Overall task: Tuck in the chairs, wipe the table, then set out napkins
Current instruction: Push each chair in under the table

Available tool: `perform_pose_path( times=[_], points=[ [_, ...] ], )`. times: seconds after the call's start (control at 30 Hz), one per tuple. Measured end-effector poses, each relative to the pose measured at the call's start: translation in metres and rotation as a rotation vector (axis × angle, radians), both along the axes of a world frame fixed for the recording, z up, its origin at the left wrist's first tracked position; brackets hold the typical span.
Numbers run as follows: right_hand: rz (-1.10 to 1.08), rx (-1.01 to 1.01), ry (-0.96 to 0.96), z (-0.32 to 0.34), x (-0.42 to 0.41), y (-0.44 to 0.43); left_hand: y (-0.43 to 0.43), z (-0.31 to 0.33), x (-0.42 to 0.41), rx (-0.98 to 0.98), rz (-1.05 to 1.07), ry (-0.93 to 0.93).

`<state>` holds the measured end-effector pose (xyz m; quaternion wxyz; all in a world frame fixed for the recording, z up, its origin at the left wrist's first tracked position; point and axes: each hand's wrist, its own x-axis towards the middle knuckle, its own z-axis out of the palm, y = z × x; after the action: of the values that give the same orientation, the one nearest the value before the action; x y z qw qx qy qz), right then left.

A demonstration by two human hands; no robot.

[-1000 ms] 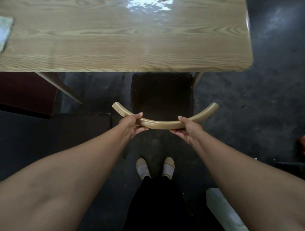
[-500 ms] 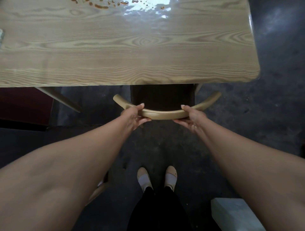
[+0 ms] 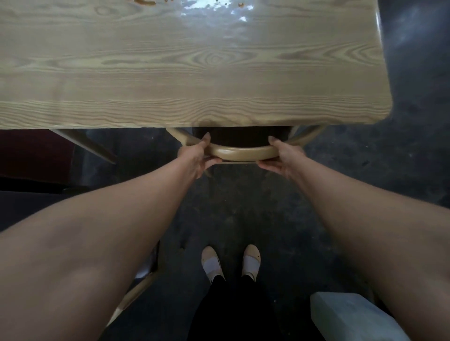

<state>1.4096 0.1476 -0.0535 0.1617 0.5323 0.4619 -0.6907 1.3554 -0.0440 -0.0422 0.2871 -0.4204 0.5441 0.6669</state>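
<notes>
A chair with a curved tan backrest (image 3: 243,153) and a dark seat (image 3: 241,137) stands at the near edge of the light wooden table (image 3: 194,73). Nearly all of the seat is hidden under the tabletop. My left hand (image 3: 197,155) grips the backrest on its left side. My right hand (image 3: 282,155) grips it on the right. Orange-brown spill spots (image 3: 146,2) and a wet shine (image 3: 211,9) lie at the table's far edge. No napkins or cloth are in view.
A slanted table leg (image 3: 85,143) shows under the table at left, next to a dark red panel (image 3: 31,151). Part of another tan chair frame (image 3: 136,292) is by my left arm. A pale grey block (image 3: 350,316) sits at lower right. My feet (image 3: 231,262) stand on dark concrete floor.
Both hands have pushed the chair forward, so its seat has slid almost fully beneath the table. I have stepped closer and the table fills more of the view.
</notes>
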Motion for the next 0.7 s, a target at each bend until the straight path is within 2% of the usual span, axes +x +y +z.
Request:
perform_pose_path(
  times=[0.1, 0.27, 0.33, 0.4, 0.53, 0.7],
  points=[
    [0.013, -0.02, -0.029, 0.007, -0.003, 0.0, 0.01, 0.002, 0.002, -0.123, 0.065, -0.023],
    [-0.035, 0.031, -0.1, 0.016, -0.007, -0.005, 0.023, 0.011, 0.003, -0.16, 0.172, -0.095],
    [-0.06, 0.04, -0.107, 0.016, -0.008, -0.006, 0.022, 0.012, 0.003, -0.203, 0.056, -0.079],
    [-0.071, 0.052, -0.119, 0.016, -0.01, -0.005, 0.021, 0.012, 0.002, -0.139, 0.038, -0.021],
    [-0.01, 0.062, -0.122, 0.021, -0.008, -0.005, 0.018, 0.015, 0.004, -0.134, -0.093, 0.031],
    [0.175, 0.096, -0.137, 0.028, 0.006, -0.006, 0.013, 0.03, 0.013, -0.137, -0.022, -0.053]
  ],
)
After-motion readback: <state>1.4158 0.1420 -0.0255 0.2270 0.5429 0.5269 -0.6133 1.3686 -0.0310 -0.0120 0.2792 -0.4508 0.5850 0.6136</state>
